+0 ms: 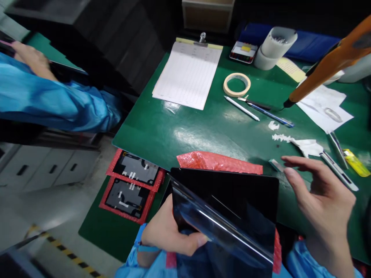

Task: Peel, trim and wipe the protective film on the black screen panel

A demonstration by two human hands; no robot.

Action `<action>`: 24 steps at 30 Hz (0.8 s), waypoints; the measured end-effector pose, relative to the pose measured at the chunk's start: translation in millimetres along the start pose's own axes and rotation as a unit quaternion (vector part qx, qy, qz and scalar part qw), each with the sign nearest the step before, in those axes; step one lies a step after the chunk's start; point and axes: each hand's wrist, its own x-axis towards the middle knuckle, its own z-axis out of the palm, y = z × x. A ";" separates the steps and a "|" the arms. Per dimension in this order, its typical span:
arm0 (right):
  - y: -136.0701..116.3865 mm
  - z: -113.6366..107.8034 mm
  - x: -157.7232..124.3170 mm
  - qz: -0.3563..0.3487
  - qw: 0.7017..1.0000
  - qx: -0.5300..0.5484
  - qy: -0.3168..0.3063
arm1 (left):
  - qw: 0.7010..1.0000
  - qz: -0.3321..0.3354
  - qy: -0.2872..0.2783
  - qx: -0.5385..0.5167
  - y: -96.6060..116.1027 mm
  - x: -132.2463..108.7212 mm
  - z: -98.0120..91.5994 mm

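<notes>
A black flat panel (255, 189) lies at the table's near edge, with a clear glossy film (228, 235) lifted and curled over its near part. My left hand (176, 231) is closed at the panel's left side, its thumb pressing on the film. To the right of the panel, my right hand (321, 193) holds a small clear strip (276, 165) between thumb and forefinger, just above the green mat. Red bubble wrap (217, 162) shows behind the panel and at its right side.
Two dark panels in red wrap (129, 197) lie at the lower left. An orange electric screwdriver (327, 69) hangs at the upper right. Clipboard (188, 73), tape roll (237, 84), pens, knife (339, 170) and yellow lighter (356, 162) rest on the mat. Another person's blue sleeve (52, 92) is at left.
</notes>
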 end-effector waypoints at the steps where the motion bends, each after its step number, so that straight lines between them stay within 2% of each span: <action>1: -11.8 0.9 -2.6 0.032 0.999 0.043 0.011 | 1.000 0.005 -0.017 0.000 3.1 0.9 0.7; 3: -33.0 1.8 -8.1 0.041 0.991 0.121 0.037 | 0.999 0.018 -0.050 0.001 7.9 3.2 1.4; 5: -47.9 2.4 -12.6 0.022 0.981 0.190 0.041 | 0.998 0.024 -0.065 0.002 10.3 5.9 1.9; 9: -58.6 4.4 -14.9 0.011 0.962 0.274 -0.008 | 0.996 0.054 -0.069 -0.024 9.0 11.4 5.6; 14: -60.7 7.5 -12.1 0.025 0.971 0.238 0.005 | 0.996 0.050 -0.040 -0.060 7.0 16.8 11.2; 18: -65.4 8.6 -14.3 0.071 0.957 0.282 0.007 | 0.996 0.065 -0.061 -0.028 10.0 19.1 12.0; 20: -62.9 7.2 -15.2 0.070 0.956 0.284 0.004 | 0.997 0.058 -0.057 -0.019 8.4 18.8 11.9; 22: -51.9 3.8 -14.5 0.068 0.969 0.238 -0.001 | 0.998 0.054 -0.029 -0.024 3.3 16.3 11.4; 24: -31.0 -1.7 -13.1 0.057 0.990 0.125 -0.006 | 0.999 0.043 -0.014 -0.029 -4.0 10.9 10.4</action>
